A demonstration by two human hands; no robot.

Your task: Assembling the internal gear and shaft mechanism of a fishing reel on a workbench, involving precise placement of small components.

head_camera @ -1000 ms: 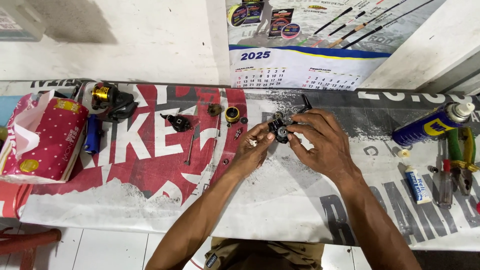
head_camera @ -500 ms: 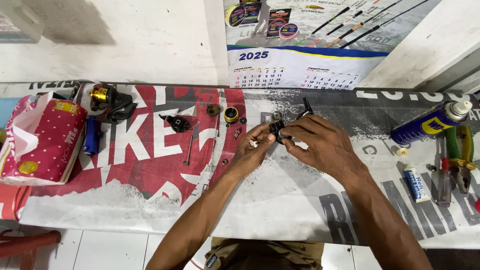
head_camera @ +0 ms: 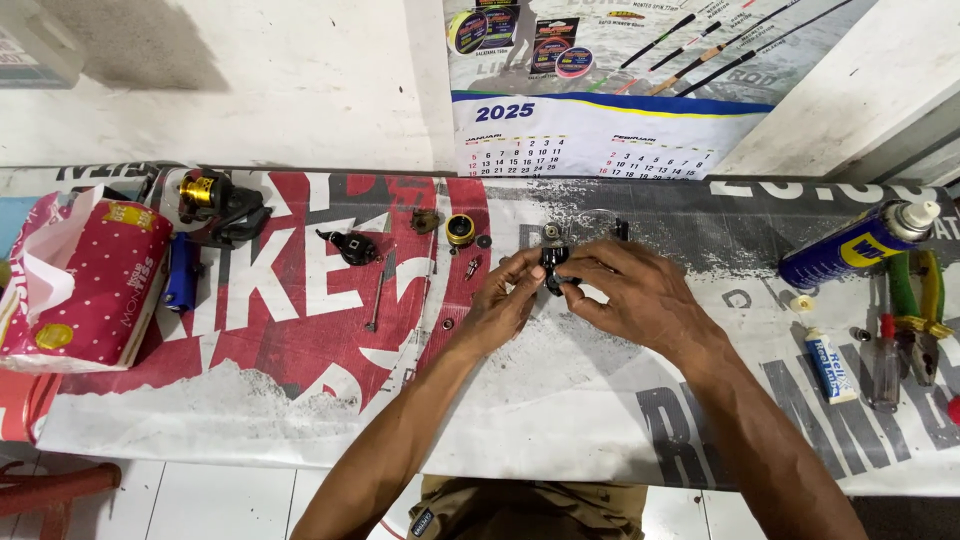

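Two hands, left hand (head_camera: 505,300), right hand (head_camera: 640,300), pinching one black reel part (head_camera: 553,262)

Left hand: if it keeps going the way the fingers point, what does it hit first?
The left hand points up-right toward the wall; its fingertips already touch the small black reel part held with the right hand. Beyond that, probably the calendar.

A printed banner (head_camera: 300,340) covers the workbench; left of the hands (head_camera: 580,295) lie reel parts (head_camera: 352,246) and a tissue pack (head_camera: 75,285), right a spray can (head_camera: 850,245) and pliers (head_camera: 920,305).
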